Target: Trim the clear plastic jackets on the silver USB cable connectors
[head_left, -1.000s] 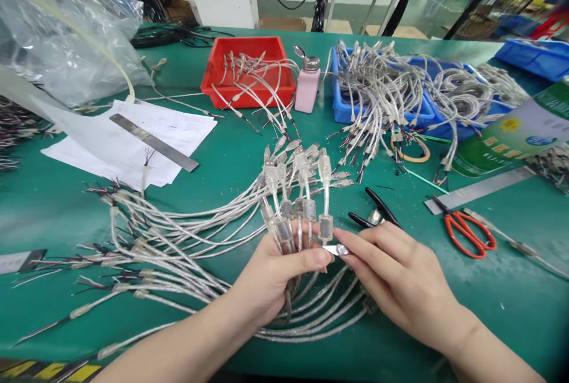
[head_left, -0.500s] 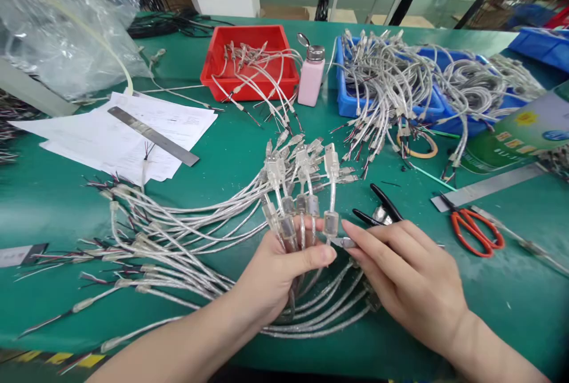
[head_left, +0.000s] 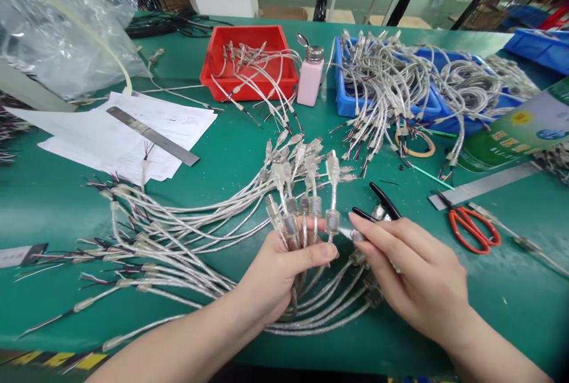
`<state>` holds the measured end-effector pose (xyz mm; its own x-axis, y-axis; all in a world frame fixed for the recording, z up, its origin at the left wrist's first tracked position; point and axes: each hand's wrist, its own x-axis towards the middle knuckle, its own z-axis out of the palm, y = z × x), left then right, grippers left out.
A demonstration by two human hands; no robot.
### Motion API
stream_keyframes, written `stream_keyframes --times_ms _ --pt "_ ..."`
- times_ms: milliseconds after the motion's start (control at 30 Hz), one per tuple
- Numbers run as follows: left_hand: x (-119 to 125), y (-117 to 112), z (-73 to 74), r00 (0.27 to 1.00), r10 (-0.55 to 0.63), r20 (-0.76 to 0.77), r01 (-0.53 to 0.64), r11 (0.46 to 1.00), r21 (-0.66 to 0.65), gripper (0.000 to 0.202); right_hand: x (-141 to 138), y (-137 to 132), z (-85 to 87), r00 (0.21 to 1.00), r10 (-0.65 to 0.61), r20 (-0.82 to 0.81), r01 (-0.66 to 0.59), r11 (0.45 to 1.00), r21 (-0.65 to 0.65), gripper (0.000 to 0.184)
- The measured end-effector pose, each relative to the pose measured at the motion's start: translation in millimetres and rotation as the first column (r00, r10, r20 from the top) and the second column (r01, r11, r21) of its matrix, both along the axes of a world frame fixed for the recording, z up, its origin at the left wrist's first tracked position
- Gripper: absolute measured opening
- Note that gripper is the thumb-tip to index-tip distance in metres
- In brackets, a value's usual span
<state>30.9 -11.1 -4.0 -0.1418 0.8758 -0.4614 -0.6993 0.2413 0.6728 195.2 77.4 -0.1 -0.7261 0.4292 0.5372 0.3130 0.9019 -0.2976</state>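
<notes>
My left hand [head_left: 291, 264] is closed around a bunch of clear-sheathed USB cables [head_left: 305, 232], their plugs standing up above the fingers. The rightmost USB plug [head_left: 332, 166] stands a little apart, and the cylinder below it [head_left: 332, 222] sits just above my thumb. Pinched between thumb and fingertips of my right hand [head_left: 418, 276] is a slim tool with a pale pointed tip [head_left: 344, 232], which looks like a craft knife. Its tip points left, close beside that cylinder; whether they touch I cannot tell. Most of the tool is hidden by my fingers.
More cables [head_left: 186, 217] spread leftward with stripped ends. Black-handled pliers [head_left: 384, 200] and orange scissors [head_left: 473, 229] lie right. Behind are a red bin [head_left: 213, 69], pink bottle [head_left: 310, 83] and blue bin [head_left: 344, 101]. Papers [head_left: 93, 134] lie under a steel ruler [head_left: 151, 135].
My right hand has shifted slightly right and up, and the tool's tip has drawn back a little from the rightmost cable. My left hand still holds the bunch, its plugs slightly shifted.
</notes>
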Motion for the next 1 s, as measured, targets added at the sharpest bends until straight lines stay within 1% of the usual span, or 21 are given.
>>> stream_keyframes --times_ms 67,167,333,467,567,633,733,867,1000 --pt "-0.9 0.6 -0.1 1.000 0.014 0.018 -0.014 1.000 0.015 0.026 0.1 -1.1 0.2 0.998 0.051 0.034 -0.050 0.998 -0.047 0.039" --pt "-1.7 0.8 -0.2 0.999 0.024 0.029 -0.025 0.999 0.028 0.025 -0.3 -2.4 -0.4 0.994 0.077 0.073 -0.073 0.996 -0.054 0.038" --pt "-1.1 1.1 0.4 1.000 0.013 0.014 -0.014 0.999 0.051 0.022 -0.8 -2.1 -0.4 0.995 0.014 0.097 -0.019 0.999 0.050 0.037" --pt "-1.2 2.3 1.5 1.000 0.008 -0.003 -0.008 0.998 0.069 0.016 -3.0 -2.3 -0.5 0.997 -0.013 0.082 0.002 0.992 0.126 0.038" --pt "-0.4 2.1 0.8 1.000 0.007 -0.012 -0.006 0.999 0.037 0.016 -4.0 -2.0 -1.7 0.997 -0.028 0.066 0.018 0.989 0.149 0.043" --pt "0.5 1.7 0.2 1.000 0.002 -0.017 -0.002 1.000 -0.005 0.020 -3.7 -1.0 -1.7 0.998 -0.043 0.041 0.036 0.988 0.148 0.047" --pt "0.9 1.7 1.5 1.000 -0.012 -0.008 0.012 0.999 -0.046 0.023 -2.5 1.7 0.4 0.998 -0.062 -0.010 0.062 0.996 0.065 0.043" --pt "-1.8 2.4 5.0 0.999 -0.037 -0.006 0.037 0.999 0.018 0.017 -2.0 5.6 2.7 0.995 -0.073 -0.062 0.067 0.993 -0.096 0.032" --pt "-4.2 1.8 5.3 0.997 -0.059 -0.045 0.062 0.996 0.070 0.019 -2.7 7.9 1.8 0.996 -0.064 -0.066 0.053 0.987 -0.154 0.028"
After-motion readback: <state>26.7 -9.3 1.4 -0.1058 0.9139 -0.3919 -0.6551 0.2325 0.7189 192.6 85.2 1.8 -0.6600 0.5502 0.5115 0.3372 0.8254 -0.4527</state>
